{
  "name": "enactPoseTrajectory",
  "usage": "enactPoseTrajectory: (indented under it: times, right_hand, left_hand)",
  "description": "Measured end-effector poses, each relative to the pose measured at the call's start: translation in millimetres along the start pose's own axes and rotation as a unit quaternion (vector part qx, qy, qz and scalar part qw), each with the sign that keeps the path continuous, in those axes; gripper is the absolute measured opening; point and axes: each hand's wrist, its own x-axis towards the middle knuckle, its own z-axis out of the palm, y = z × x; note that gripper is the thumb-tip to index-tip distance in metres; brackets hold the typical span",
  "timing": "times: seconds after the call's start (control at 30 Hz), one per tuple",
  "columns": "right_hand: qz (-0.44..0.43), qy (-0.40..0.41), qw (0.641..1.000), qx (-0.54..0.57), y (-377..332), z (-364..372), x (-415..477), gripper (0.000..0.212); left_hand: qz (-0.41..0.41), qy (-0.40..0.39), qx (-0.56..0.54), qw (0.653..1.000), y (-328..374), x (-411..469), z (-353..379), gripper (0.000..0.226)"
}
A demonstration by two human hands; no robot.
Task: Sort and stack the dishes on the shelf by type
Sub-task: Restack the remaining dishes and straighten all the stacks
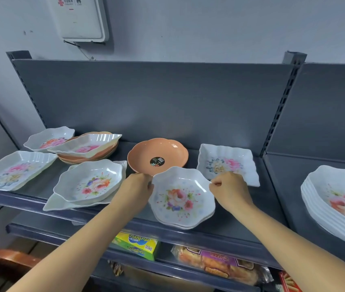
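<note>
**A:** ok so where's the bowl [181, 199] at right now?

**B:** just in front of the orange plate [158, 155], near the front edge of the shelf [188, 233]. Floral, wavy rim, and it's sitting on at least one more bowl just like it.

**A:** and the hands?

**B:** both on it. The left hand [134, 187] has its fingers curled at the rim on the plate's left side, and the right hand [229, 187] pinches the opposite rim between thumb and fingers.

**A:** what else is up there?

**B:** right of the plate there's a square dish [227, 163], with the right hand partly covering its near edge. Left of the plate a second bowl [89, 182] rests in a pointed dish [60, 204]. Back-left of the plate is an orange stack [87, 158] with a tilted dish [87, 144] on top, and a small bowl [48, 139] just past that. Far left is a long dish [13, 169]. Way off to the plate's right, on the next shelf section, there's a pile [336, 205] of white floral bowls.
</note>
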Motion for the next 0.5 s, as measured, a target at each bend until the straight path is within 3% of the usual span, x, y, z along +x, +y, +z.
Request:
enactPoseTrajectory:
  times: [0.17, 0.3, 0.5]
  right_hand:
    - [0.035, -0.046, 0.998, 0.019, 9.5, -2.8, -2.5, 0.029]
    - [0.110, -0.113, 0.982, 0.106, 8.0, -6.9, 4.7, 0.023]
    - [0.165, -0.186, 0.951, 0.184, -2.3, -7.7, 8.3, 0.018]
  left_hand:
    - [0.026, 0.004, 0.000, 1.000, -4.4, 2.7, 2.0, 0.024]
    - [0.026, -0.004, -0.003, 1.000, -7.1, 3.6, 2.5, 0.031]
    - [-0.097, -0.013, -0.086, 0.991, -13.5, 18.5, -10.0, 0.041]
